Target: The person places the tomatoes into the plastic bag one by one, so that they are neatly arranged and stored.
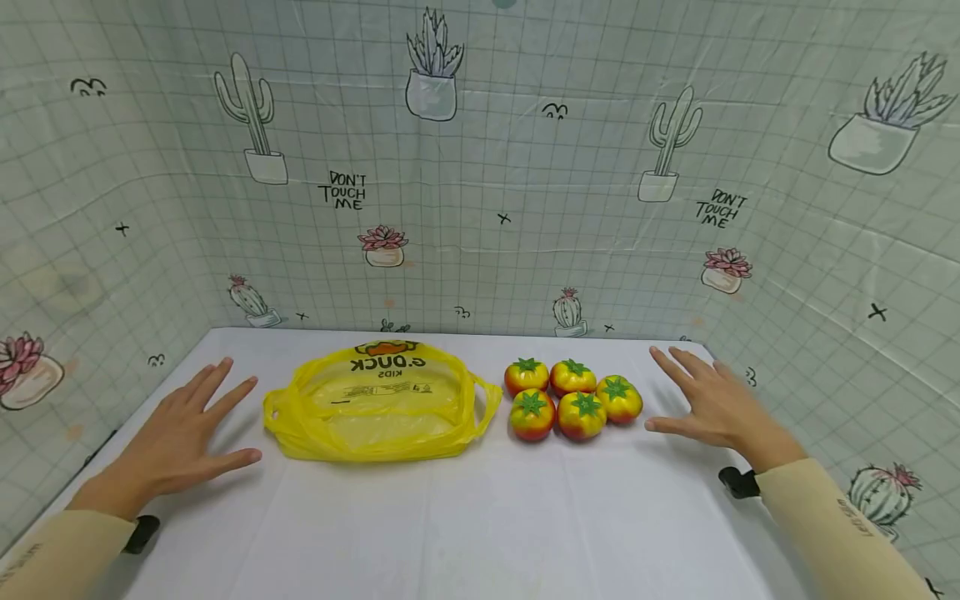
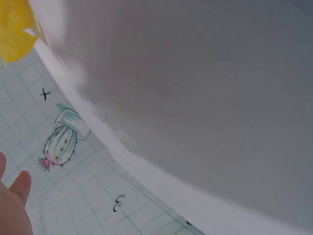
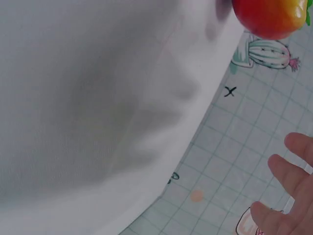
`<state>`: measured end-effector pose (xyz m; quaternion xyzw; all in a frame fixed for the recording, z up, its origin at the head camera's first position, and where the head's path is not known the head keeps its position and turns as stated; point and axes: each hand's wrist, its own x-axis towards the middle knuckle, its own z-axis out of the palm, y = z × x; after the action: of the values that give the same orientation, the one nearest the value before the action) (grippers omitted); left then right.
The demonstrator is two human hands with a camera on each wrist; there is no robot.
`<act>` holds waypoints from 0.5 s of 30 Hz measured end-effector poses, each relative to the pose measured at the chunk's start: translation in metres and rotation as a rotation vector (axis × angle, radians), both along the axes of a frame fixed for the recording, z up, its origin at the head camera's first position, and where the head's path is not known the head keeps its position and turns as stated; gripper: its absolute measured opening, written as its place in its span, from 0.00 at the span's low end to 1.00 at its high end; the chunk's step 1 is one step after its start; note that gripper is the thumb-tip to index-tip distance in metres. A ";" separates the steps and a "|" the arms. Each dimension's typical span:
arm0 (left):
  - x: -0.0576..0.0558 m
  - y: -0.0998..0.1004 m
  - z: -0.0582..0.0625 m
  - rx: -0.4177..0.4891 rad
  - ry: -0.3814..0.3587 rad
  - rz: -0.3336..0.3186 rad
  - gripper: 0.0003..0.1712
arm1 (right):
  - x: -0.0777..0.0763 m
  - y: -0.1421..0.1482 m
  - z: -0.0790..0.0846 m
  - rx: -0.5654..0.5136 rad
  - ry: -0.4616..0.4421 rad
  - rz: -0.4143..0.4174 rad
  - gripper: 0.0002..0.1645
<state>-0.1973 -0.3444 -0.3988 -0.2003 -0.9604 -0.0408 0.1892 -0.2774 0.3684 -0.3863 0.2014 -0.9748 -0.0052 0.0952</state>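
A yellow plastic bag [image 1: 393,417] with two loop handles lies flat on the white table, its printed G.DUCK KIDS lettering reading mirrored. To its right sit several red and yellow tomatoes [image 1: 581,415] with green star-shaped tops, grouped close together. My left hand [image 1: 176,437] hovers left of the bag, fingers spread, touching nothing. On the other side, my right hand [image 1: 712,404] is held with spread fingers just right of the tomatoes, apart from them. The left wrist view catches a corner of the bag [image 2: 14,32]; the right wrist view shows one tomato [image 3: 271,17].
The table [image 1: 480,525] has a white cover. Behind it and at both sides hangs a checked cloth [image 1: 480,167] printed with cacti and potted plants, meeting the table's back edge.
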 end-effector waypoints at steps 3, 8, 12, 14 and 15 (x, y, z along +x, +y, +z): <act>-0.002 0.007 0.001 0.013 -0.008 -0.009 0.57 | -0.001 -0.005 0.000 -0.027 -0.019 0.001 0.65; -0.006 0.018 0.003 0.046 -0.026 -0.011 0.56 | -0.002 -0.013 0.000 -0.078 -0.044 0.020 0.64; -0.010 0.029 0.006 0.084 -0.068 -0.008 0.55 | -0.004 -0.022 -0.001 -0.101 -0.065 0.024 0.64; -0.011 0.034 0.007 0.113 -0.104 -0.005 0.54 | -0.005 -0.026 -0.001 -0.114 -0.075 0.023 0.64; -0.011 0.037 0.008 0.135 -0.127 -0.006 0.53 | -0.005 -0.029 -0.001 -0.125 -0.084 0.023 0.64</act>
<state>-0.2083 -0.3075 -0.3911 -0.1869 -0.9649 -0.1188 0.1411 -0.2826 0.3398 -0.3876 0.2063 -0.9740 0.0650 0.0668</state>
